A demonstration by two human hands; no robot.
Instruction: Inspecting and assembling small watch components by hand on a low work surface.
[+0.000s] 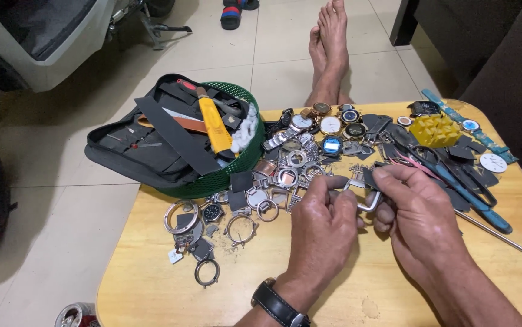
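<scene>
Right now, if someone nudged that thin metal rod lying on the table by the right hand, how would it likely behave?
The thin metal rod looks straight and round, so it would probably roll rather than slide on the smooth wooden table. It appears rigid, unlikely to flex. Its far tip lies close to the table's edge, so a push might send it off.

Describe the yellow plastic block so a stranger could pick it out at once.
Start at the wooden table and go to its far right corner. Among dark straps and loose watch dials sits the yellow plastic block, studded on top, the only bright yellow thing on the table itself.
</scene>
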